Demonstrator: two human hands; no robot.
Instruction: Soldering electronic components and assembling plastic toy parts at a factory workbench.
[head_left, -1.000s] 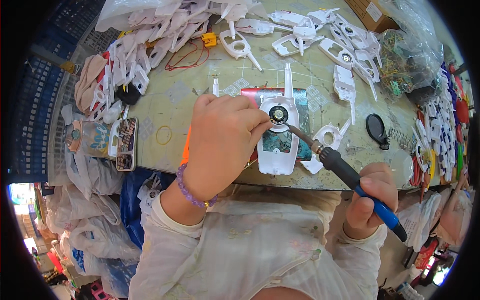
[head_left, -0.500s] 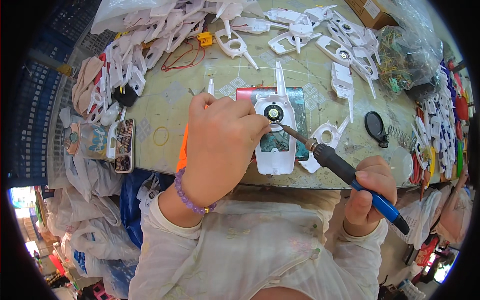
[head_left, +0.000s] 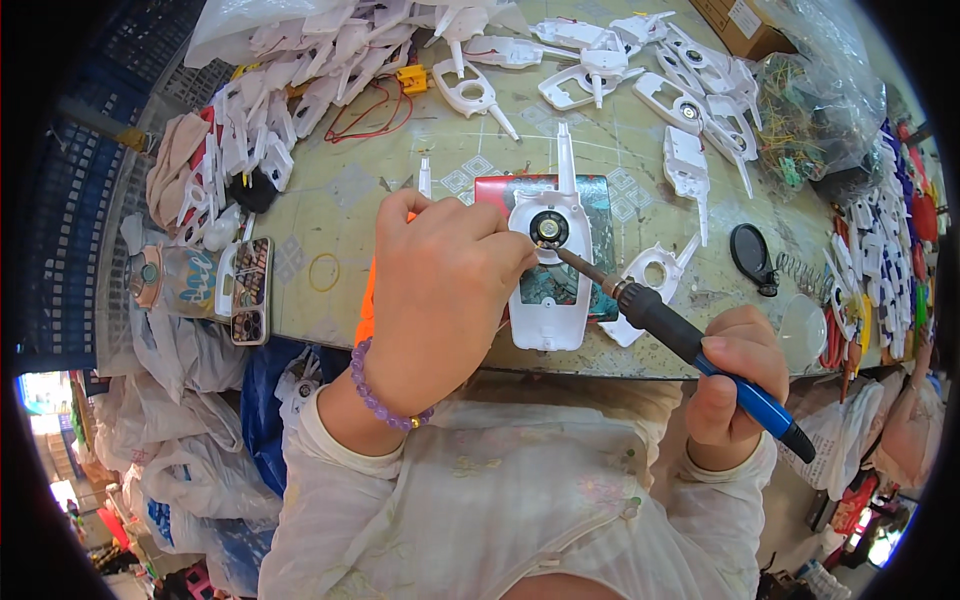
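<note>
White plastic shell (head_left: 549,262) with long antenna, lying face-open on dark red pad (head_left: 590,195) near front edge of table (head_left: 400,190). Round black speaker (head_left: 548,229) seated in upper part of shell. Left hand (head_left: 440,290) curled over left side of shell, fingers (head_left: 495,245) clenched near speaker, pinching something small and yellowish; exact item too small to tell. Purple bead bracelet (head_left: 385,400) on left wrist. Right hand (head_left: 735,385) gripping blue handle of soldering iron (head_left: 690,345), fingers wrapped tight around it; metal tip touching rim of speaker. Second empty shell (head_left: 650,285) just beside pad on right. Heap of similar white shells (head_left: 290,110) at far left of table, more across back. Phone (head_left: 250,290) at left edge. Black round lens (head_left: 750,255) to right, well apart.
</note>
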